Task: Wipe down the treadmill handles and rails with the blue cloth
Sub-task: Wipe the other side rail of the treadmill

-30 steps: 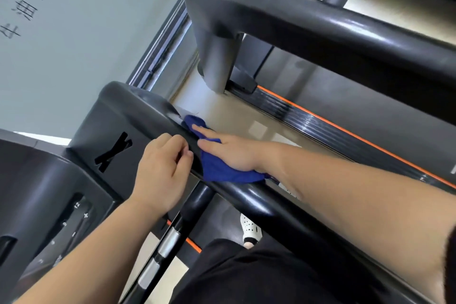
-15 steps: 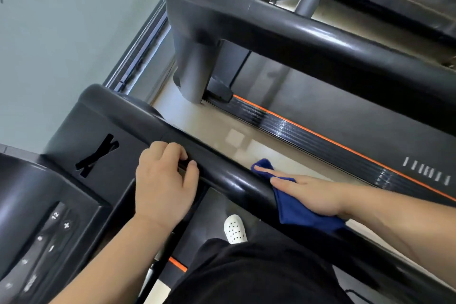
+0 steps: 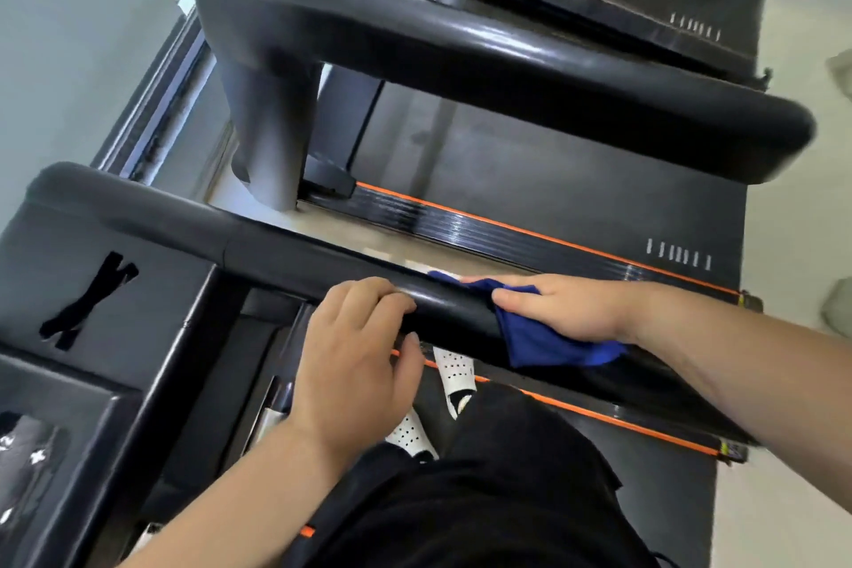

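The right hand (image 3: 562,309), fingers straight, presses the blue cloth (image 3: 544,341) onto the rail (image 3: 452,304); the left hand (image 3: 355,364) grips it, fingers curled.

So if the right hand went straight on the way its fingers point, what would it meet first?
Most likely the left hand, which grips the same rail just ahead of the right hand and cloth; only bare rail lies between them.

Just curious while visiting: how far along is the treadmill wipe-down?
Done, probably: the console end of the near rail, where the blue cloth was a second ago. In hand: the right hand presses the cloth on the rail's middle; the left hand grips it alongside. Left: the rail's far end, maybe the next treadmill's rail.
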